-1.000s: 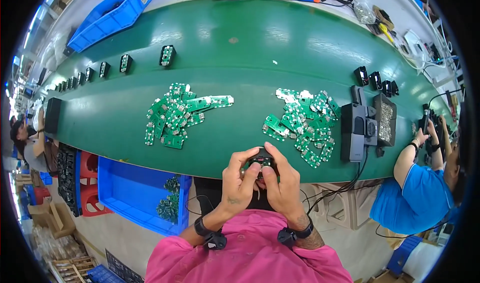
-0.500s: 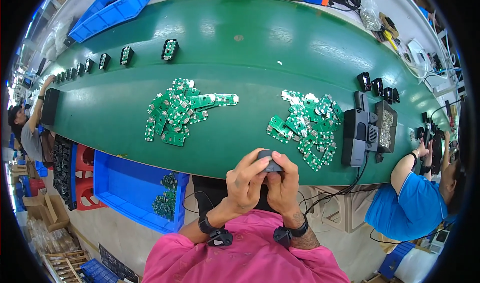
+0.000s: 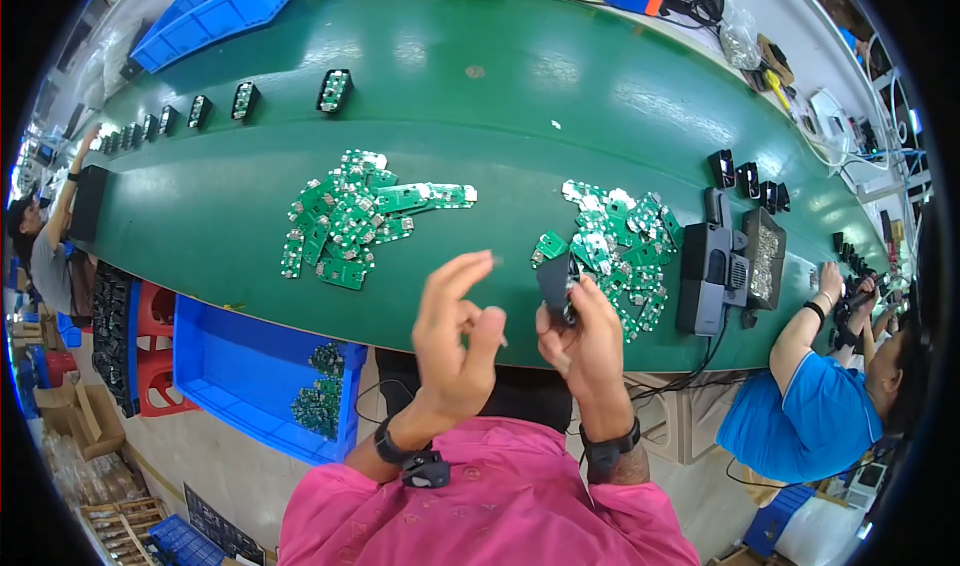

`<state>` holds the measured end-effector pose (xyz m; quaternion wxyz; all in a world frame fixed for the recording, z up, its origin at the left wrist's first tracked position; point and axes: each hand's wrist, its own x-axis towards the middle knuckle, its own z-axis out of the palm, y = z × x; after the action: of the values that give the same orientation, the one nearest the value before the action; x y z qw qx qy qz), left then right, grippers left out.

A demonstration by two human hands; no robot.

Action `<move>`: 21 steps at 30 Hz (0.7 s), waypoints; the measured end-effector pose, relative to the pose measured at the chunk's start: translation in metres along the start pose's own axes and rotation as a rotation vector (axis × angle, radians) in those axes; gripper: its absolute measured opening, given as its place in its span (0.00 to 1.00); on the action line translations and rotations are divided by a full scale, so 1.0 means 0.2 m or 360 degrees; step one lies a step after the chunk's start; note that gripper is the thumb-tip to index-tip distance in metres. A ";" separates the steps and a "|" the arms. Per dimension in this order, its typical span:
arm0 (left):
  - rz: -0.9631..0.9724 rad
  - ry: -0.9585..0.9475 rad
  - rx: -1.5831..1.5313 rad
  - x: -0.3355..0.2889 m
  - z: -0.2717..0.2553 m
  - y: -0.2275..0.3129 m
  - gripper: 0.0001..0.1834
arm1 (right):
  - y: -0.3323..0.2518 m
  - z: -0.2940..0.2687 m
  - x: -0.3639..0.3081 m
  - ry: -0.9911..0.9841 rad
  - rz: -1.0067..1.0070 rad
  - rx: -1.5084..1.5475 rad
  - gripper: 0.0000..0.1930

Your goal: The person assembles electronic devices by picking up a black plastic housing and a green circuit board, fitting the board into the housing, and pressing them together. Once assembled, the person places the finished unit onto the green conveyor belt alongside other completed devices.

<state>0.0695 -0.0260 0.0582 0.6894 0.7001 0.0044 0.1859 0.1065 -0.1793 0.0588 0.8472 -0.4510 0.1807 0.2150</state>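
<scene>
A small black plastic housing (image 3: pixel 556 288) is gripped between the thumb and fingers of my right hand (image 3: pixel 588 346), above the near edge of the green table. Its flat side faces left and its inside is mostly hidden. My left hand (image 3: pixel 456 336) is raised beside it, apart from the housing, with fingers spread and nothing in them. Just beyond my right hand lies a heap of green circuit boards (image 3: pixel 632 241). A second heap of circuit boards (image 3: pixel 345 216) lies farther left, beyond my left hand.
Black housings with boards inside (image 3: pixel 335 92) form a row toward the far left. Black housings (image 3: pixel 748 178), a dark grey device (image 3: pixel 705 276) and a tray of small parts (image 3: pixel 765 261) stand at right. A blue bin (image 3: pixel 250 366) sits below the table edge. People work at both sides.
My left hand has let go of the housing and moved left, its fingers opening. My right hand has turned the housing and carried it slightly right.
</scene>
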 end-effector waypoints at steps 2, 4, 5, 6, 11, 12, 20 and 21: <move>0.0231 -0.0116 -0.0063 -0.03 -0.08 0.16 0.13 | -0.03 -0.02 0.03 -0.0105 0.0089 0.0162 0.14; 0.0203 -0.0446 -0.0724 -0.09 -0.16 0.32 0.11 | -0.06 -0.02 0.05 -0.0109 0.0135 0.0177 0.15; 0.0181 -0.0429 -0.0727 -0.08 -0.16 0.40 0.11 | -0.07 -0.02 0.06 -0.0152 0.0175 0.0197 0.16; 0.0391 -0.0472 -0.0851 -0.06 -0.17 0.48 0.09 | -0.08 -0.02 0.08 -0.0196 0.0217 0.0218 0.17; 0.0940 -0.1030 -0.1469 0.13 -0.18 0.52 0.10 | -0.16 0.06 0.16 -0.0158 0.0066 -0.0016 0.17; 0.0943 -0.1012 -0.1456 0.10 -0.17 0.52 0.10 | -0.18 0.09 0.21 -0.0107 -0.0006 -0.0154 0.14; 0.0914 -0.0746 -0.1314 0.05 -0.21 0.54 0.05 | -0.35 0.25 1.03 0.0064 -0.0769 -0.1537 0.18; 0.0918 -0.0742 -0.1316 0.04 -0.19 0.54 0.05 | -0.36 0.26 1.10 0.0087 -0.0807 -0.1811 0.18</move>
<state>0.0396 0.0082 0.1634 0.8106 0.3667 -0.4136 0.1935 0.3370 -0.1268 0.0263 0.4938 -0.8660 -0.0531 0.0581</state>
